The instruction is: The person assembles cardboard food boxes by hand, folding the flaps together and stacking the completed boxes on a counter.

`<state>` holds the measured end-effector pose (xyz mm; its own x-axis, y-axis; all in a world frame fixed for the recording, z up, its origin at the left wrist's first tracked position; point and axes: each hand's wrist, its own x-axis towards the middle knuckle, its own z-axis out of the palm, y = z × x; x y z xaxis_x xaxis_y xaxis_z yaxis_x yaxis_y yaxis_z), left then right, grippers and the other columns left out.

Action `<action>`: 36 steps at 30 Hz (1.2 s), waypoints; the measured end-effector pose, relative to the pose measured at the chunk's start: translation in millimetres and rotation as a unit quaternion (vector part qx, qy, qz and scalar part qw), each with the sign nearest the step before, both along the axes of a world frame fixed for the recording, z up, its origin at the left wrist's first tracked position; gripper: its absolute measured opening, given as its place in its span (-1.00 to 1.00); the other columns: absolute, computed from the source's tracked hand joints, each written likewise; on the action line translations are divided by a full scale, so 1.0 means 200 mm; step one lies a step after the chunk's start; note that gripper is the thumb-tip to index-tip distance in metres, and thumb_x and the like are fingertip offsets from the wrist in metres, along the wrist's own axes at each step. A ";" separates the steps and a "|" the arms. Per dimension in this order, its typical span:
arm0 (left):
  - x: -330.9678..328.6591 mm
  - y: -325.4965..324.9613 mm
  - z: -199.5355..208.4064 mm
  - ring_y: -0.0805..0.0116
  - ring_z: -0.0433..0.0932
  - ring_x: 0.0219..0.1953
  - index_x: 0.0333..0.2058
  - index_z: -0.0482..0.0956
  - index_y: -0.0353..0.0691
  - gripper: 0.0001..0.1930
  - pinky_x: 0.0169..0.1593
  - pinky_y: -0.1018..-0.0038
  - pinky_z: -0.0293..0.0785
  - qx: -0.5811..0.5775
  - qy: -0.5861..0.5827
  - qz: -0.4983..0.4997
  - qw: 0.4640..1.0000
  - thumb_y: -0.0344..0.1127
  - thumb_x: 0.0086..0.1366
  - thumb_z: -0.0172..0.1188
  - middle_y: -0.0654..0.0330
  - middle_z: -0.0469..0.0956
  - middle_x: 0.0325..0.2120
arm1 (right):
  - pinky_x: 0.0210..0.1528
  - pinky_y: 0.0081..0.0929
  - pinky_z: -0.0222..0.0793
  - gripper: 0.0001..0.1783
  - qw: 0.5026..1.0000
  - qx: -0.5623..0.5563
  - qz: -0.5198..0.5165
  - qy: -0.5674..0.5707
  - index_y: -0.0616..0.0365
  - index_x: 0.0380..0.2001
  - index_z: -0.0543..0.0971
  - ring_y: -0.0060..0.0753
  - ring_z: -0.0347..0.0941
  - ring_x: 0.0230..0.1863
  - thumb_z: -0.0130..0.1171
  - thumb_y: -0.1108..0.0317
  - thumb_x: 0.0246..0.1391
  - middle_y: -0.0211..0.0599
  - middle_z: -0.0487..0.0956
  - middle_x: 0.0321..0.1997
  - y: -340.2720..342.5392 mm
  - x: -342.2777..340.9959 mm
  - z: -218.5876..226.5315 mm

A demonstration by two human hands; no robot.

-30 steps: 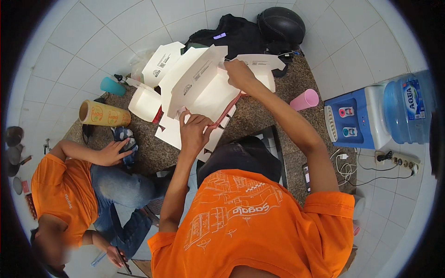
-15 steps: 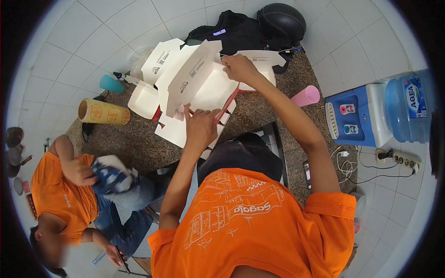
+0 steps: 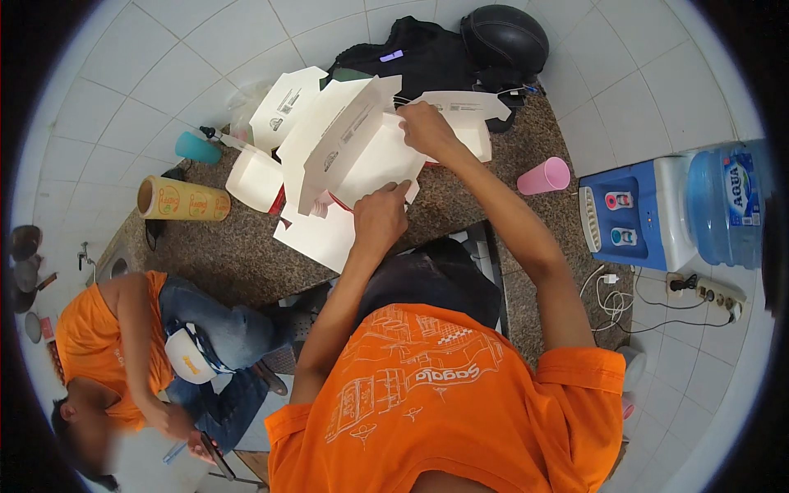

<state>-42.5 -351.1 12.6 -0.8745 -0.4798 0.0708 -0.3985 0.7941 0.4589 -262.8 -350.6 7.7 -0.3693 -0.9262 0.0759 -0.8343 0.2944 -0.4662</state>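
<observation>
Between my hands stands a white cardboard food box [image 3: 382, 160] with red outer sides, its lid raised at the back. My left hand [image 3: 380, 220] is closed on the near wall, fingertips over its edge. At the far right corner, my right hand [image 3: 427, 131] pinches the side wall near the lid. Under the box, a flat white cardboard piece [image 3: 316, 240] sticks out toward me. Another open white box [image 3: 256, 179] sits to the left, its lid up, and a third open box [image 3: 472, 138] stands behind my right wrist.
On the stone counter [image 3: 222, 259] are a yellow roll [image 3: 185, 200], a teal cup [image 3: 197, 148] and a pink cup [image 3: 544, 177]. Behind lie black cloth [image 3: 411, 57] and a helmet [image 3: 505, 43]. A blue water dispenser [image 3: 625, 214] stands right. A seated co-worker [image 3: 123, 345] holds a phone.
My left hand has slid right along the box's near wall, which now stands more upright. My right hand keeps its corner. The co-worker's arm has moved down toward the phone.
</observation>
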 end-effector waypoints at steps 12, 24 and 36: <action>0.39 -0.12 0.11 0.04 0.51 0.23 -0.09 0.73 -0.04 -0.73 0.43 -0.08 0.15 -0.014 0.113 -0.002 0.994 -0.24 0.22 0.42 0.21 0.68 -0.13 | 0.03 -0.03 0.53 -0.46 0.934 -0.032 -0.352 -0.053 0.00 -0.08 0.72 0.04 0.66 -0.01 0.28 -0.21 0.14 -0.14 0.74 -0.10 0.28 -0.41 -0.24; 0.38 -0.12 -0.03 0.09 0.55 0.02 -0.23 0.73 -0.06 -0.71 0.15 0.07 0.45 -0.035 0.232 -0.010 0.972 -0.41 0.03 0.53 0.26 0.59 -0.19 | -0.03 -0.24 0.55 -0.66 0.848 -0.303 -0.251 -0.357 0.17 -0.04 0.69 -0.13 0.68 -0.14 0.35 0.24 0.17 -0.08 0.74 -0.13 0.66 -0.98 -0.63; 0.43 -0.03 -0.17 0.02 0.45 0.05 -0.19 0.76 -0.05 -0.61 0.11 0.08 0.28 -0.113 0.273 0.092 0.951 -0.30 -0.06 0.61 0.26 0.65 -0.11 | -0.10 -0.07 0.52 -0.70 0.996 0.045 0.016 -0.078 0.19 -0.14 0.70 0.13 0.64 -0.14 0.39 0.30 0.07 0.10 0.69 -0.19 0.00 0.14 0.33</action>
